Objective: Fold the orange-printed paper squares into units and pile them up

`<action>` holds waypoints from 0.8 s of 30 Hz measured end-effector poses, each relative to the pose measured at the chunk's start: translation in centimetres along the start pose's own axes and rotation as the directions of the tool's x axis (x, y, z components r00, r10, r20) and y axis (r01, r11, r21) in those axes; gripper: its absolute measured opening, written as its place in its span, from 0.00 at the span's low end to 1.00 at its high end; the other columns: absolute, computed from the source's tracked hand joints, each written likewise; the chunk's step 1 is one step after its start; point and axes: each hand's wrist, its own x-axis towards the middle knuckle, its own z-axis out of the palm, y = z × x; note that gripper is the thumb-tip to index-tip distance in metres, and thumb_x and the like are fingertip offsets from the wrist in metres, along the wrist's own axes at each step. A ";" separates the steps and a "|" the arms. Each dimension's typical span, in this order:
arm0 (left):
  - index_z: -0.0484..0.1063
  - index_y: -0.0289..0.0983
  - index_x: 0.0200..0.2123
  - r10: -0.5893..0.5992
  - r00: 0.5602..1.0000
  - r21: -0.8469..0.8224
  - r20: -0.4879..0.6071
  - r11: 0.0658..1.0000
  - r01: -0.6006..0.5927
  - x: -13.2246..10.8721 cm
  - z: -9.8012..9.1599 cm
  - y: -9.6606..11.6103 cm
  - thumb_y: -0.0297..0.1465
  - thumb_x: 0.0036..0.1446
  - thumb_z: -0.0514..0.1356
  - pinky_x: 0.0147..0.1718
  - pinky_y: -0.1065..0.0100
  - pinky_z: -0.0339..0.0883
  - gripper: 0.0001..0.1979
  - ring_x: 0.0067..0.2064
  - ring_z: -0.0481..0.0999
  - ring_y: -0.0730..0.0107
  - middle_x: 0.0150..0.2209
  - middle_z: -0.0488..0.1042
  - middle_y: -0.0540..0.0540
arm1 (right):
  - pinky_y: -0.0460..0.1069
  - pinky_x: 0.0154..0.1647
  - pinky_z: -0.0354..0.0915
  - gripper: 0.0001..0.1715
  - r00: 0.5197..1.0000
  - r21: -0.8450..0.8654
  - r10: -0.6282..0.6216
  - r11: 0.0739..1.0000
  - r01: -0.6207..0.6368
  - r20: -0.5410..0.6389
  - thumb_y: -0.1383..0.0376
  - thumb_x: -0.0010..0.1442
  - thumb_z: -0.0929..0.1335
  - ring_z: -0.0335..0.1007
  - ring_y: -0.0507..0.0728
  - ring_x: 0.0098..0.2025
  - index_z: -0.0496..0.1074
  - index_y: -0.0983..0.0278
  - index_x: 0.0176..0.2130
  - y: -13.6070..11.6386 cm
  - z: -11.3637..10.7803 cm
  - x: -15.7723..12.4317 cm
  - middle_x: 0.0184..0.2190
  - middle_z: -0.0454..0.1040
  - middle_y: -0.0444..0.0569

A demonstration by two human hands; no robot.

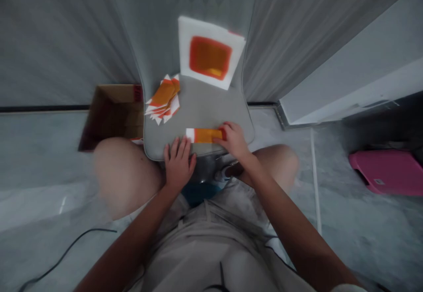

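On the grey chair seat (201, 106), near its front edge, lies a narrow strip of orange paper (206, 136) with a white left end. My right hand (234, 140) grips the strip's right end between thumb and fingers. My left hand (179, 159) rests flat at the seat's front edge, fingers spread, fingertips close to the strip's white end. A loose pile of folded orange and white papers (165, 98) sits at the seat's left side. Toward the backrest stands a stack of square white sheets (185, 49) with an orange-red square in the middle, leaning up.
An open cardboard box (112, 117) stands on the floor left of the chair. A pink plastic stool (393, 173) lies to the right, and a black cable (76, 241) crosses the floor at lower left. Grey curtains (59, 40) hang behind the chair.
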 end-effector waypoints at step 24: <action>0.54 0.39 0.76 -0.006 0.999 -0.059 -0.050 0.998 0.003 0.1 0.2 0.1 0.37 0.72 0.54 0.74 0.38 0.40 0.33 0.76 0.56 0.44 0.73 0.62 0.40 | 0.67 0.60 0.66 0.13 0.978 0.017 -0.001 1.000 0.004 -0.208 0.58 0.64 0.74 0.70 0.70 0.54 0.79 0.63 0.46 -0.1 0.9 -1.5 0.51 0.76 0.60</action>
